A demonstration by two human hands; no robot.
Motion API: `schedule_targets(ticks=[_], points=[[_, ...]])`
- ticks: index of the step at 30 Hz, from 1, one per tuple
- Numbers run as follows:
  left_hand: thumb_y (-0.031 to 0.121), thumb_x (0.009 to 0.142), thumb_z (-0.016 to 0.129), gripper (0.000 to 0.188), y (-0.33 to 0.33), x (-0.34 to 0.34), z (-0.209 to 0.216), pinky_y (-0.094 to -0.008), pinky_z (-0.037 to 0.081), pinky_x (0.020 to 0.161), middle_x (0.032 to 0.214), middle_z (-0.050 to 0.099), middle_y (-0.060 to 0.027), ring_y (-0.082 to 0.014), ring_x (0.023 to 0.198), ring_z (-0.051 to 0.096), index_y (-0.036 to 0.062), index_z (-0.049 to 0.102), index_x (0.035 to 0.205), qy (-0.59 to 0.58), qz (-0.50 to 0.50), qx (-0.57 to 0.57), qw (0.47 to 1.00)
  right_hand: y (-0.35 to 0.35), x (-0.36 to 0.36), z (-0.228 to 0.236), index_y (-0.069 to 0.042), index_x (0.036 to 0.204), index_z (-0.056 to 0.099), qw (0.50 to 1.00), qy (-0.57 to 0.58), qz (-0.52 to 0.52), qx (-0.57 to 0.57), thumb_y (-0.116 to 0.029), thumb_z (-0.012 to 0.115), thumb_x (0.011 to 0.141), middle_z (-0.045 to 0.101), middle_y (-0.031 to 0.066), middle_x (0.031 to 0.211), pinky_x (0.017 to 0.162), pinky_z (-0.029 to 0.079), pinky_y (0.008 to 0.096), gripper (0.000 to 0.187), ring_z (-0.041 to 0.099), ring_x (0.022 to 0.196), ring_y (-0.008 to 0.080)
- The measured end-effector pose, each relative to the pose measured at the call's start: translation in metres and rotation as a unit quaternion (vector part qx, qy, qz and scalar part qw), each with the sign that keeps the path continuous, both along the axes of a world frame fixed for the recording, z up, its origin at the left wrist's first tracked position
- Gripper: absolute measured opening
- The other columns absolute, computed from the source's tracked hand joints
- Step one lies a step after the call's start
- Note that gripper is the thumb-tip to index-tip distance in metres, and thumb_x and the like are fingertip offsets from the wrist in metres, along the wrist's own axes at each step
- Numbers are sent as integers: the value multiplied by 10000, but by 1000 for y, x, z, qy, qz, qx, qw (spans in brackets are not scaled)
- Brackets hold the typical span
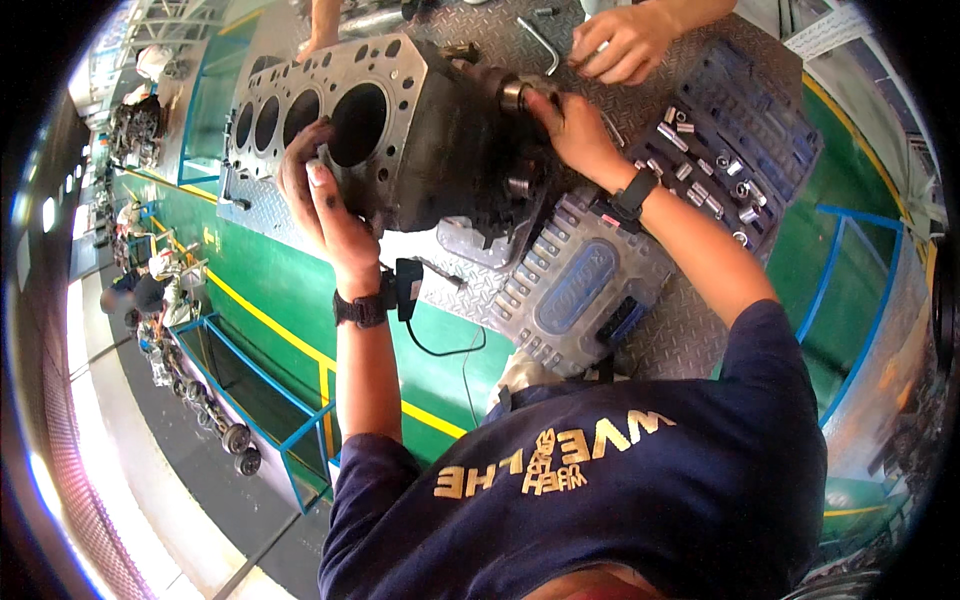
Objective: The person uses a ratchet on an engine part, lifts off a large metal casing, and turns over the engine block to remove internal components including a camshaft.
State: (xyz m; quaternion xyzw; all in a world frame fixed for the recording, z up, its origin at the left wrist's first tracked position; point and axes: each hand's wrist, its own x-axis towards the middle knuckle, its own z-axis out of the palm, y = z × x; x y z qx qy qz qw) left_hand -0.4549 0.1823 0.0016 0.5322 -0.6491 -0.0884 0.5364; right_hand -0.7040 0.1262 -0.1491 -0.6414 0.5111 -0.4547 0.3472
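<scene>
A dark engine block (450,150) lies on its side on a metal-plated bench, its machined deck with several round cylinder bores facing left. My left hand (325,205) grips the near edge of that deck, fingers curled over the face beside the largest bore. At the block's right end, my right hand (578,138) has its thumb and fingers closed on a shiny round shaft end (512,96). How far the fingers reach round it is hidden. Across the bench, another person's hand (625,45) hovers near an L-shaped wrench (540,45); their other hand (320,30) touches the block's far side.
An open socket case (790,150) with loose sockets (705,185) lies to the right. Its grey lid (580,285) reaches the bench's near edge. A cable (445,352) hangs from my left wrist. Blue rails (285,400) and green floor surround the bench; people work at far left.
</scene>
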Motion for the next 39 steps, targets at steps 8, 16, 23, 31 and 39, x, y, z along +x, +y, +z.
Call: schedule_targets(ticks=[8,16,23,31,39], points=[[369,998,397,463,1,0,0,-399,350,1028,1152,660,-127,-269,1132,528,-4,654,1094,10,-4,-4,1000,8,20,14,-184,890,647,775,-406,3,485,-604,406,999,532,-44,662,486,372,279,496,488,550,108],[333,1001,400,434,4,-3,6,-396,371,1009,1136,659,-130,-283,1106,541,-5,655,1101,-39,14,-1,999,17,-19,2,-66,1209,555,978,207,11,-12,-427,521,969,656,243,876,624,522,485,436,652,775,422],[474,1004,423,574,5,0,5,-395,374,1020,1152,639,-146,-255,1100,563,-44,631,1135,-65,22,-5,998,-11,-25,-22,-30,947,658,916,283,-1,-283,-421,634,902,658,174,828,556,528,442,394,661,639,367],[436,997,411,535,4,1,7,-394,361,1021,1112,662,-137,-270,1105,556,-30,652,1099,-84,20,-12,996,5,-1,-22,14,779,667,989,118,-25,-88,-153,596,826,655,257,784,670,503,533,188,642,777,452],[252,976,458,323,6,5,4,-404,352,1009,1078,641,-144,-314,1091,522,21,673,1047,-121,34,-25,992,-8,2,-14,28,935,691,997,62,-29,36,-296,519,928,697,261,905,736,518,478,367,664,844,451]])
